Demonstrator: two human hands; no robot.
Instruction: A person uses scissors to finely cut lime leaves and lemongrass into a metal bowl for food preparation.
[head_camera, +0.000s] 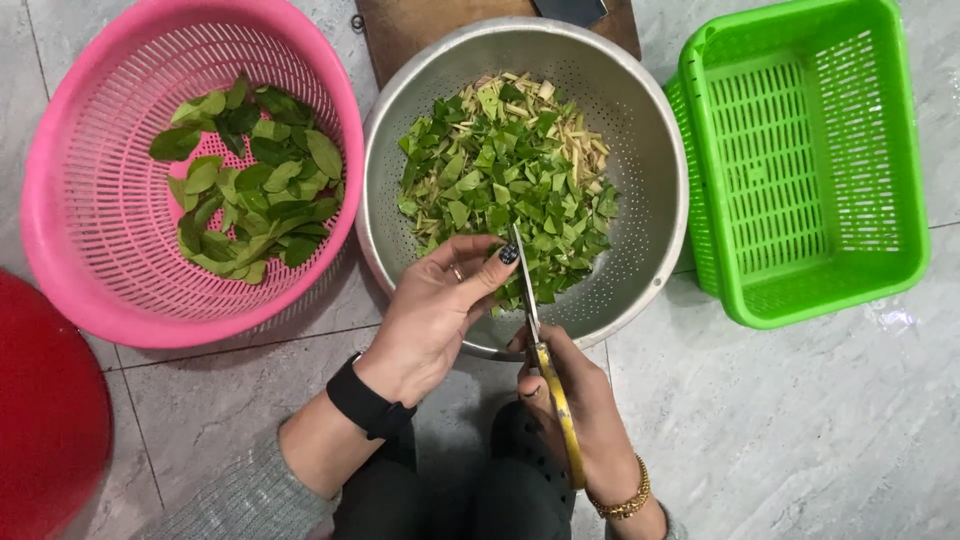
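Seen from above, the person's hands meet over the near rim of a perforated metal colander (640, 240), which sits at the centre of a pale tiled floor (800, 420). The right hand (580, 400) is closed around the yellow handles of a pair of scissors (540, 350), whose blades point far, toward the bowl's contents. The left hand (435, 310), a black band on its wrist, has its fingers curled and pinched just beside the blades; what it holds cannot be told, since the fingers hide it. Inside the colander lies a heap of cut green leaf pieces (510, 180) mixed with pale slivers at the far side. Left of it, touching its rim, a pink round basket (70, 200) holds whole green leaves (250, 190). Right of the colander stands a green rectangular basket (900, 180). A wooden board (400, 30) lies at the far edge, and a red curved object (45, 420) shows at near left.
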